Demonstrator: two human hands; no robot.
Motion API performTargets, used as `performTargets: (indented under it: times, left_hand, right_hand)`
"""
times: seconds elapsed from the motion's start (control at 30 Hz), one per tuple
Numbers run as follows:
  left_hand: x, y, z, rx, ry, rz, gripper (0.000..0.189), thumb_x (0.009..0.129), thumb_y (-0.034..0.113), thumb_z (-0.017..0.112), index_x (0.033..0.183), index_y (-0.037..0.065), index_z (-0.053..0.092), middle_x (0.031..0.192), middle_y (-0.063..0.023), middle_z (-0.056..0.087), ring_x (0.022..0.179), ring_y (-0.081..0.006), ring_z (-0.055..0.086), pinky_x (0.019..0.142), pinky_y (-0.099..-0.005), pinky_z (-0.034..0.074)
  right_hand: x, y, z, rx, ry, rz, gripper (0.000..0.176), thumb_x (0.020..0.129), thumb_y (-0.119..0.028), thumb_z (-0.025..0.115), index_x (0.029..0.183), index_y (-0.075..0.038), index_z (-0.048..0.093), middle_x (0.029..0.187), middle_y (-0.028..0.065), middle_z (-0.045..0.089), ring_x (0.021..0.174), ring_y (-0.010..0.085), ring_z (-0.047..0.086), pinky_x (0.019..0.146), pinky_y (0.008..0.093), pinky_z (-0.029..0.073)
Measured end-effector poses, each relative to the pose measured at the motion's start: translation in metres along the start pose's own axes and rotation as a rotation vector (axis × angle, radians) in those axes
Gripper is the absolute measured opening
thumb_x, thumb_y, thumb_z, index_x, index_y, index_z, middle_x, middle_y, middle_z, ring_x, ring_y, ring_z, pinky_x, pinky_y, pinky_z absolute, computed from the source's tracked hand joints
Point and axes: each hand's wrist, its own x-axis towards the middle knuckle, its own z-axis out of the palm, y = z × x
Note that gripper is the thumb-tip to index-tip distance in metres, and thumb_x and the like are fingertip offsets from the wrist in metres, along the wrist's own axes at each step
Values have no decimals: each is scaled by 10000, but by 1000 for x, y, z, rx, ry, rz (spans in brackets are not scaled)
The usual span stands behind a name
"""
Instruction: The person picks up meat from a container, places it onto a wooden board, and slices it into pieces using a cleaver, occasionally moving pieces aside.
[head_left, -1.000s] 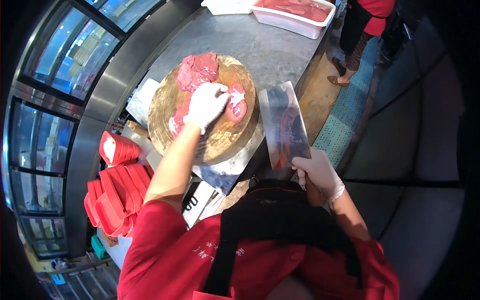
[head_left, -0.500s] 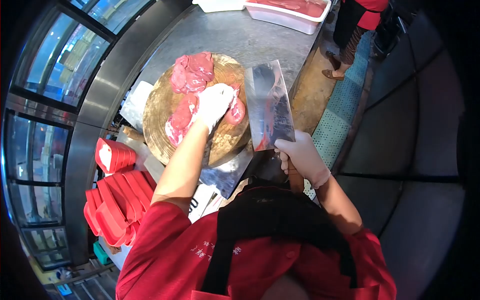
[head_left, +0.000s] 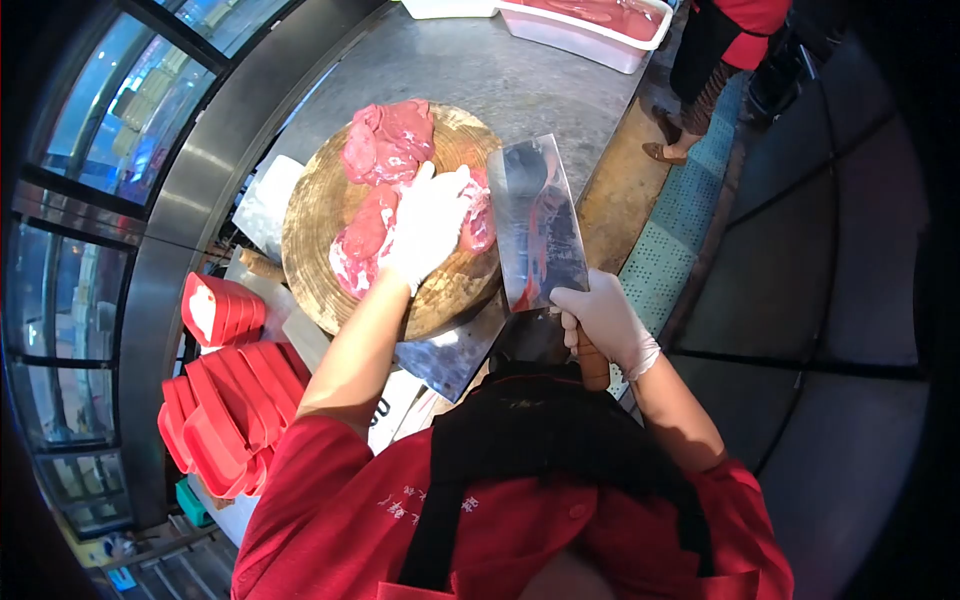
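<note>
My gloved left hand [head_left: 428, 225] rests over the meat on a round wooden chopping block [head_left: 320, 220], fingers stretched out and apart. Its fingertips touch the edge of a small piece of red meat [head_left: 480, 215] on the right. To its left lies a larger piece of meat with white fat [head_left: 362, 245], partly under the hand. A big pink lump of meat [head_left: 388, 142] sits at the block's far side. Gloved too, my right hand [head_left: 608, 318] is closed round the wooden handle of a cleaver [head_left: 540, 225]. The wide blade points away from me, just right of the block.
Red plastic trays [head_left: 235, 415] are stacked at the left, beside more red containers [head_left: 222, 310]. A white tub of meat [head_left: 590, 35] stands on the far metal table [head_left: 460, 65]. Another person [head_left: 715, 60] stands at the far right, near a green perforated mat [head_left: 680, 210].
My left hand's fingers have uncurled and spread over the meat. The small right-hand piece shows a different, marbled face. The cleaver has dipped slightly towards me.
</note>
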Motion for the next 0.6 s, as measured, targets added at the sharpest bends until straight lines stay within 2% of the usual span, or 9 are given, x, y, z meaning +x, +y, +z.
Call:
performTargets:
  times: [0.03,0.07,0.17,0.3,0.37,0.43,0.5,0.6]
  left_hand:
    - [-2,2,6,185,-35,99,488,1012,250,511,1485,134,487,1466,-165,523,1397,-446,405,1152,-571,295]
    - [-3,6,9,85,-95,79,574,1021,265,481,1566,148,348,1576,-152,386,1476,-481,245,1178,-638,170]
    - [-1,18,15,239,-126,26,598,1025,242,472,1587,145,292,1592,-133,365,1480,-459,257,1173,-650,169]
    - [2,16,14,183,-149,67,619,1025,224,477,1600,153,257,1611,-120,336,1487,-450,251,1170,-661,157]
    - [1,19,12,198,-140,88,631,1011,225,497,1589,124,266,1578,-172,354,1469,-445,280,1148,-670,209]
    - [2,18,13,175,-142,83,634,1008,219,506,1589,128,269,1578,-172,354,1471,-444,277,1148,-669,211]
    - [1,17,14,153,-153,78,637,1005,213,515,1589,133,272,1578,-171,353,1473,-444,275,1148,-668,213]
    - [-1,21,13,93,-118,69,625,1005,214,523,1581,137,292,1578,-170,355,1479,-439,267,1143,-690,197]
  right_hand:
    - [1,-1,0,-2,2,-1,185,913,-159,637,867,13,586,641,56,568,464,160,557,436,318,458]
    - [2,-2,0,-12,0,1,183,920,-154,632,868,16,585,638,56,565,462,161,554,434,318,457]
    - [2,-9,0,-42,9,16,178,930,-145,621,872,20,589,631,53,558,459,160,549,431,319,454]
    - [16,-16,0,-53,1,-18,193,927,-148,618,852,29,607,618,48,549,462,156,549,428,317,455]
    - [37,-20,-2,-68,-24,-30,196,931,-150,621,855,31,601,612,44,549,461,148,549,423,308,460]
    - [63,-27,-3,-113,-27,-24,224,934,-173,627,841,31,612,599,32,544,453,139,549,423,303,466]
    - [85,-34,-4,-112,-26,-79,244,893,-189,643,787,30,621,613,53,564,472,166,571,428,326,479]
    - [96,-35,-2,-108,-13,-35,251,898,-184,634,788,41,619,607,59,567,455,173,567,422,322,477]
